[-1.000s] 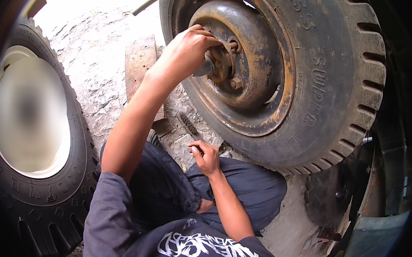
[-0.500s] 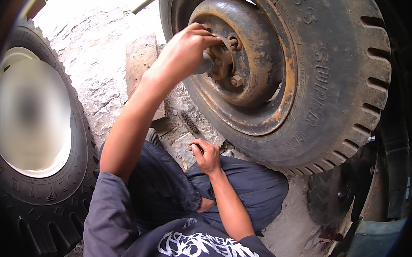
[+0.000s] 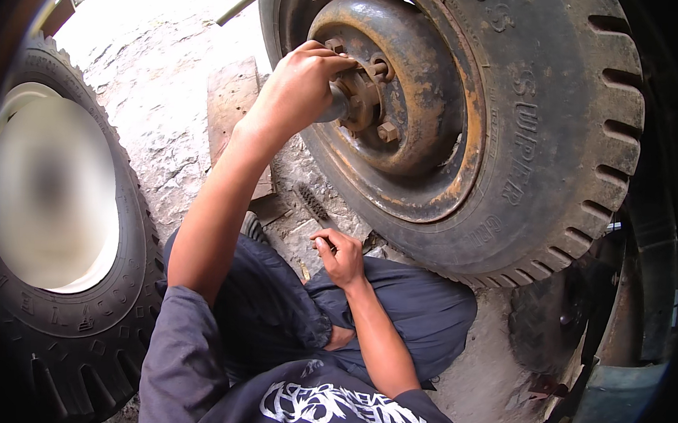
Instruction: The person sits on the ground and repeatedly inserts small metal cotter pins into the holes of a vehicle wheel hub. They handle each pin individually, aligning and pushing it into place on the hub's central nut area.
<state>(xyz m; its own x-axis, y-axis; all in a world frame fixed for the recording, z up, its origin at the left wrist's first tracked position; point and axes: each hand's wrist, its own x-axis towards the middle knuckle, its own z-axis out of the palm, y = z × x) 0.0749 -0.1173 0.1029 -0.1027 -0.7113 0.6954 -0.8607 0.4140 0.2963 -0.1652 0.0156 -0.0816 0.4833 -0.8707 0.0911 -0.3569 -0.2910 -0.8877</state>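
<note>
The left hand (image 3: 303,89) is raised to the hub of the mounted wheel (image 3: 464,119), its fingers closed round a dark cylindrical tool, apparently a socket (image 3: 334,104), pressed onto the hub centre. The hub (image 3: 363,91) sits in the middle of a rusted steel rim (image 3: 434,102); several hexagonal wheel nuts (image 3: 388,130) stand around it, seated on their studs. The worn tyre (image 3: 569,131) surrounds the rim and rests on the ground.

The right hand (image 3: 341,257) is held low, above the knee, fingers curled shut. Whether it grips a small part cannot be told; nothing clearly shows between the fingers.

The person sits on a cracked concrete floor (image 3: 154,105). A flat wooden board (image 3: 233,112) lies on it just beside the wheel, and a short ribbed item, possibly a file or threaded stud (image 3: 313,203), lies near the tyre's lower edge. A second wheel with a pale rim (image 3: 59,199) stands apart at the person's left.

Step in hand, by judgement: hand work on a fastener at the hub with the socket, either running it on or off. The next move calls for the socket to stay square on the fastener and for a steady wrist turn; the lowered right hand is free to brace the rim or bring up the next part.
</note>
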